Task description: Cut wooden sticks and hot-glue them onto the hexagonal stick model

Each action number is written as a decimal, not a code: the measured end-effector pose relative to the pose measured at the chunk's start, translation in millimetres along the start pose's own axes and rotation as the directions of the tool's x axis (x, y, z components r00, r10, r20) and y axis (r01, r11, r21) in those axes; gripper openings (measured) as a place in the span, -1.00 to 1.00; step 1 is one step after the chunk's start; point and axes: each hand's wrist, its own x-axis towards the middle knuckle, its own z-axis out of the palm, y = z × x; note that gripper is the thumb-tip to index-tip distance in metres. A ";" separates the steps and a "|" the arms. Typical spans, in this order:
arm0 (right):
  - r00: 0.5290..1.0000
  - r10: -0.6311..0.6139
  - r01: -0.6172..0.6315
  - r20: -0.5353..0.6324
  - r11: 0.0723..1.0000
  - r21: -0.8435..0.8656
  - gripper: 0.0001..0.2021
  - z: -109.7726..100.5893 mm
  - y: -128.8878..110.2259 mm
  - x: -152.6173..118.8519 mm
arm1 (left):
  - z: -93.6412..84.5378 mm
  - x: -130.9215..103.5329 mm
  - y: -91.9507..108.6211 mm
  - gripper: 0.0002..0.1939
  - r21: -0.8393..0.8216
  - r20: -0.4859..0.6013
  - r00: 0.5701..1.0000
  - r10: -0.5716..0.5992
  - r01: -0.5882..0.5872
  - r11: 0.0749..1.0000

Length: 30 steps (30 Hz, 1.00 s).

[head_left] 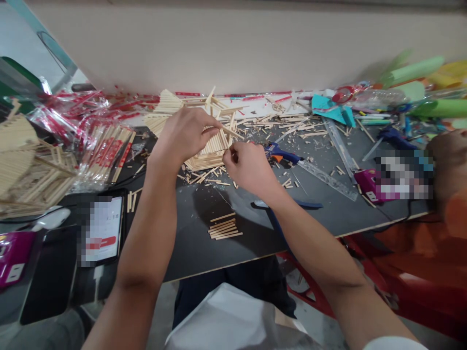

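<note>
A model built of pale wooden sticks [209,154] stands on the dark table, partly hidden behind my hands. Over its upper left part is my left hand [188,131], its fingers bent and pointing right; whatever lies between the fingertips is too small to make out. At the model's right side my right hand [246,163] is closed with thumb and forefinger together, and what it pinches cannot be made out. A small row of cut sticks [224,227] lies nearer to me. Short stick pieces are scattered around the model's base.
A blue glue gun [284,153] and clear rulers [328,180] lie to the right. Bundled sticks in plastic [105,146], another stick model [32,170] and a phone [105,228] are at the left. At the far right is another person's arm [450,165].
</note>
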 end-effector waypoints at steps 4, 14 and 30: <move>1.000 0.001 -0.001 -0.021 1.000 -0.003 -0.69 2.3 0.8 0.0 | 0.4 0.3 -0.8 -0.69 0.003 0.006 1.000 -0.006 0.006 1.000; 0.999 0.034 -0.035 -0.020 0.999 -0.018 -0.71 3.0 -2.2 3.9 | 1.8 1.8 -2.3 -0.68 -0.014 0.002 1.000 0.009 -0.009 1.000; 0.988 0.073 -0.078 -0.135 0.997 -0.030 -0.74 14.1 -7.8 5.9 | 4.7 1.4 -2.5 -0.72 -0.023 -0.015 1.000 -0.007 0.007 1.000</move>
